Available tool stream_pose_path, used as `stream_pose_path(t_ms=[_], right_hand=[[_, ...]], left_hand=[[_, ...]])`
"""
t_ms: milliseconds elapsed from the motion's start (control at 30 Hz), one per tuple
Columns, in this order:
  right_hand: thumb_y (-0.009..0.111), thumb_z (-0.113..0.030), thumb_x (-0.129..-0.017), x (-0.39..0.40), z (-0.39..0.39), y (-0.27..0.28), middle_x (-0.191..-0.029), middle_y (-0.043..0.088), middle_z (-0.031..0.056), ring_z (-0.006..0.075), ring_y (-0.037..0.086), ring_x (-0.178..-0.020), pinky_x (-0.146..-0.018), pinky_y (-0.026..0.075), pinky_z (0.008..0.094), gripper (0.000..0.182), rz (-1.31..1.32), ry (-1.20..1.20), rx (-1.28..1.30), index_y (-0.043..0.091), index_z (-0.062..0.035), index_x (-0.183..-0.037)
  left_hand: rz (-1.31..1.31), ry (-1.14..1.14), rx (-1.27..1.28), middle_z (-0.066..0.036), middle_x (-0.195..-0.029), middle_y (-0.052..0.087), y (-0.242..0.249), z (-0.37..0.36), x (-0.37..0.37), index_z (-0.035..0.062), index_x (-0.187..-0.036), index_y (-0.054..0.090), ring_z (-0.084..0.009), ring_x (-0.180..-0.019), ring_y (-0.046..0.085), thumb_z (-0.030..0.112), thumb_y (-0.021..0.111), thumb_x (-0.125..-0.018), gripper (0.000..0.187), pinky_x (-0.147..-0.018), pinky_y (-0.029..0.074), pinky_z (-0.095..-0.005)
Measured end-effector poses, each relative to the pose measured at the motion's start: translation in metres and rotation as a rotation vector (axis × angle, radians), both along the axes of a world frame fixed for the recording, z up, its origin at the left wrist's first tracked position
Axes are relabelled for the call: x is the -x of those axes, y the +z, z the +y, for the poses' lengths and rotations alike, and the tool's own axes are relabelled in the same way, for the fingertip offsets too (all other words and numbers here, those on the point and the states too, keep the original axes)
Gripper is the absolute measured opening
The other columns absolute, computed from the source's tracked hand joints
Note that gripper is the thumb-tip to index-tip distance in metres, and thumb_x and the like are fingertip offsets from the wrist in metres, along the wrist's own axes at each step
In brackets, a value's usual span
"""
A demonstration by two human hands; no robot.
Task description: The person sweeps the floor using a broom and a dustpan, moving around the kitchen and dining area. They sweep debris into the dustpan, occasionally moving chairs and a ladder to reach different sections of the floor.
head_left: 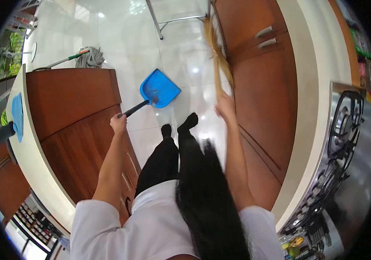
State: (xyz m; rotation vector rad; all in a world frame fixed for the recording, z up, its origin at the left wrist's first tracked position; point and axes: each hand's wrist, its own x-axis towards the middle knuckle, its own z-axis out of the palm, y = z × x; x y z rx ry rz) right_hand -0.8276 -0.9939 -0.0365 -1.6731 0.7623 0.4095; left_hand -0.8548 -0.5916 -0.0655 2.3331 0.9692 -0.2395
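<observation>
Left hand [118, 123] is gripping the dark handle [136, 108] of a blue dustpan [163, 89], which is lying toward eleven o'clock over the floor [120, 97]. Right hand [225, 107] is clasping a straw broom [217, 74], pointing toward one o'clock beside the brown cabinet [261, 73]. Both are probably feeling light: the dustpan stiff, its grey debris [153, 94] likely sliding when tipped; the broom flexible, best held near its narrow end.

Floor [129, 47] runs btwn L cabinets [75, 130] and R cabinets [261, 86]. Ctr: dustpan [163, 84] ahead of feet [187, 122]. Broom [216, 71] alongside R cabinets; stand [154, 19] at far end, nr broom. Mop [90, 58] on floor, just past L cabinets. Cloth [17, 115] on L tabletop [38, 173]; stove [345, 123] on R tabletop [313, 130].
</observation>
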Motion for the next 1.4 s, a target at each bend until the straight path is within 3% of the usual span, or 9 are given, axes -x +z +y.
stream_pose_path(t_ms=[233,367,600,700,900,967,1067,1267,1400], right_hand=[[0.042,-0.014,-0.072,-0.049,0.063,-0.049,-0.056,0.054,0.0143,0.0221,0.056,-0.045,-0.037,0.042,0.0332,0.026,0.253,0.618,0.373,0.054,0.0028,-0.089],[0.043,-0.014,-0.081,0.008,-0.010,0.009,-0.048,0.045,0.0021,0.0087,0.035,-0.031,-0.028,0.027,0.0234,0.033,0.350,0.089,-0.243,0.049,-0.0069,-0.113],[0.042,-0.014,-0.084,-0.019,0.037,0.096,-0.049,0.044,0.0037,0.0103,0.038,-0.032,-0.027,0.029,0.0251,0.029,0.279,-0.107,-0.028,0.050,-0.0051,-0.110],[0.040,-0.014,-0.080,-0.093,0.075,-0.003,-0.046,0.043,0.0065,0.0143,0.039,-0.030,-0.027,0.029,0.0277,0.016,0.146,0.062,0.140,0.050,-0.0008,-0.079],[0.043,-0.014,-0.070,-0.105,0.145,-0.050,-0.073,0.059,0.0207,0.0337,0.059,-0.060,-0.068,0.046,0.0418,0.029,0.292,0.686,0.574,0.051,0.0026,-0.091],[0.046,-0.016,-0.073,-0.079,0.131,-0.031,-0.064,0.058,0.0144,0.0253,0.058,-0.055,-0.059,0.047,0.0360,0.029,0.126,0.800,0.624,0.054,0.0013,-0.095],[0.055,-0.018,-0.077,-0.072,0.078,0.055,-0.058,0.048,0.0000,0.0053,0.044,-0.047,-0.040,0.035,0.0200,0.039,0.386,0.435,0.026,0.050,-0.0034,-0.113],[0.048,-0.007,-0.082,-0.098,0.067,0.220,-0.062,0.046,-0.0012,0.0043,0.038,-0.046,-0.036,0.029,0.0171,0.039,0.369,0.179,-0.255,0.041,-0.0040,-0.121],[0.047,-0.009,-0.084,-0.150,0.115,0.196,-0.058,0.046,0.0003,0.0042,0.036,-0.039,-0.033,0.028,0.0180,0.041,0.262,0.241,-0.302,0.037,-0.0072,-0.124]], left_hand=[[-0.098,0.140,0.050,-0.015,-0.062,0.059,-0.034,0.019,-0.004,-0.0071,-0.090,0.059,-0.0180,-0.051,0.058,0.013,0.054,-0.066,0.032,-0.051,0.047,-0.0292],[-0.065,0.069,-0.089,-0.022,-0.076,0.060,-0.046,0.026,-0.016,-0.0046,-0.090,0.060,-0.0302,-0.073,0.060,0.017,0.056,-0.065,0.033,-0.069,0.046,-0.0355],[-0.043,0.161,0.012,-0.022,-0.083,0.059,-0.038,0.045,-0.041,-0.0025,-0.092,0.060,-0.0336,-0.083,0.057,0.020,0.056,-0.065,0.035,-0.076,0.044,-0.0372],[-0.034,0.171,0.009,-0.022,-0.083,0.059,-0.034,0.050,-0.059,-0.0021,-0.091,0.060,-0.0340,-0.082,0.057,0.021,0.056,-0.065,0.035,-0.076,0.044,-0.0372],[-0.011,0.207,0.015,-0.023,-0.082,0.059,-0.034,0.048,-0.107,-0.0028,-0.089,0.060,-0.0347,-0.084,0.056,0.018,0.055,-0.065,0.032,-0.078,0.042,-0.0382],[0.005,0.129,-0.069,-0.023,-0.084,0.058,-0.033,0.048,-0.118,-0.0041,-0.089,0.060,-0.0355,-0.084,0.056,0.017,0.055,-0.065,0.033,-0.078,0.042,-0.0385],[-0.008,0.137,-0.068,-0.024,-0.085,0.058,-0.031,0.054,-0.124,-0.0045,-0.089,0.059,-0.0364,-0.085,0.055,0.017,0.054,-0.065,0.033,-0.078,0.042,-0.0384],[-0.012,0.204,-0.016,-0.024,-0.084,0.058,-0.032,0.087,-0.122,-0.0029,-0.090,0.060,-0.0370,-0.084,0.055,0.019,0.055,-0.064,0.034,-0.079,0.042,-0.0385],[0.026,0.265,0.046,-0.024,-0.085,0.058,-0.033,0.103,-0.132,-0.0020,-0.091,0.060,-0.0358,-0.085,0.055,0.021,0.056,-0.064,0.036,-0.080,0.041,-0.0384]])
